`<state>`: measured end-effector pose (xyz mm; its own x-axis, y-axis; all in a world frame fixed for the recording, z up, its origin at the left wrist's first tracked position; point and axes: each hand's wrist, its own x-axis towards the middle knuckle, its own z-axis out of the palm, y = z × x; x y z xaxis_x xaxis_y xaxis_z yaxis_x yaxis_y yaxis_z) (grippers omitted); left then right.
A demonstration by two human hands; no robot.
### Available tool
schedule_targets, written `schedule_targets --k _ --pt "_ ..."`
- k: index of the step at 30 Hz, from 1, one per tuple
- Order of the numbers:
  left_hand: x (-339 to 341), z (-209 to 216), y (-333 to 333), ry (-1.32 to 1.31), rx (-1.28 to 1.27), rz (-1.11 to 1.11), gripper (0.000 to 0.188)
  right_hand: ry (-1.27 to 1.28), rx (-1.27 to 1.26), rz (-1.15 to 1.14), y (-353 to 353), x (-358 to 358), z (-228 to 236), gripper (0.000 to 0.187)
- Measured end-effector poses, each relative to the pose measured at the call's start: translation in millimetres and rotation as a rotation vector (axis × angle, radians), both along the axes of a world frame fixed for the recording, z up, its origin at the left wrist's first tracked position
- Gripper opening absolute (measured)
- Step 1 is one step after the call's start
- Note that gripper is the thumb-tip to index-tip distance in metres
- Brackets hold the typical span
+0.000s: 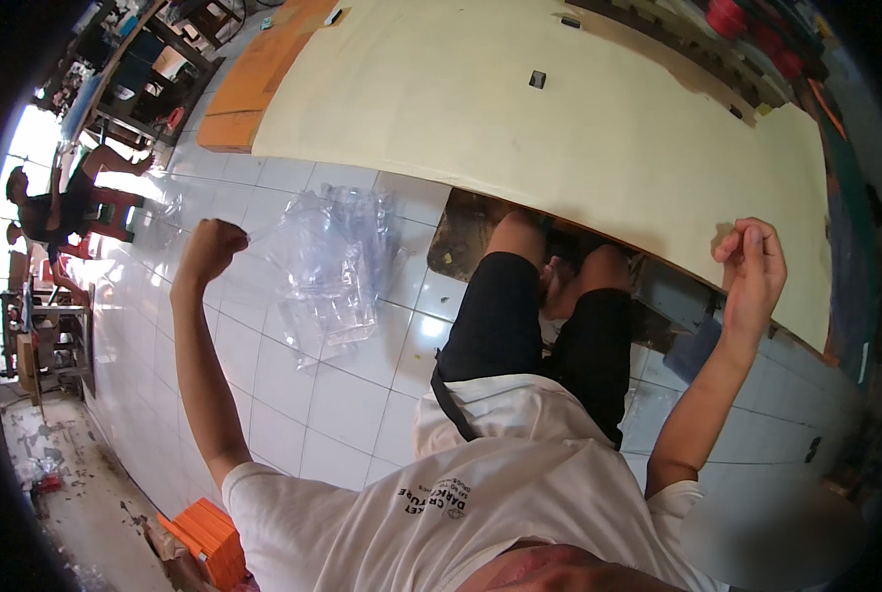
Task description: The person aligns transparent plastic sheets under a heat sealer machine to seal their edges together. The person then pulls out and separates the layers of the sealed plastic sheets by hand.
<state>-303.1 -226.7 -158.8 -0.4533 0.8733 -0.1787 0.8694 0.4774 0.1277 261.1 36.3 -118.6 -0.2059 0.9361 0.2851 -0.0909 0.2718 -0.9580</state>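
Note:
At the left, over the tiled floor, my left hand [214, 247] is closed in a fist. A crumpled bunch of clear plastic bags [334, 261] stretches from its fingers toward the right. Thin film runs up to the fist, so the hand seems to grip one edge; the exact hold is hidden. My right hand [754, 259] is raised at the right end of the pale-covered table [441, 99]. Its fingers curl in loosely, and nothing shows in them.
Small dark pieces [537, 80] lie on the table, with an orange board [253, 89] at its left end. A co-worker [56, 207] sits far left near a red stool [115, 212]. An orange stack [209, 543] stands lower left. My legs reach under the table edge.

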Motion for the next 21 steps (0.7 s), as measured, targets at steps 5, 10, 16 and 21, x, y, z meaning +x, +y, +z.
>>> schedule_targets --k 5,10,16,21 --pt "-1 -66 -44 0.072 -0.1 0.043 0.008 -0.011 0.015 -0.014 0 0 -4 0.021" --pt "8 -94 -82 0.129 -0.144 0.059 0.009 -0.072 0.037 -0.059 1 -5 -4 0.02" --pt "-14 -123 -105 0.099 -0.223 0.061 0.008 -0.058 0.03 -0.053 2 -5 -5 0.019" --pt "-44 -161 -79 0.074 -0.291 0.023 0.006 -0.095 0.044 -0.104 2 -5 -8 0.019"
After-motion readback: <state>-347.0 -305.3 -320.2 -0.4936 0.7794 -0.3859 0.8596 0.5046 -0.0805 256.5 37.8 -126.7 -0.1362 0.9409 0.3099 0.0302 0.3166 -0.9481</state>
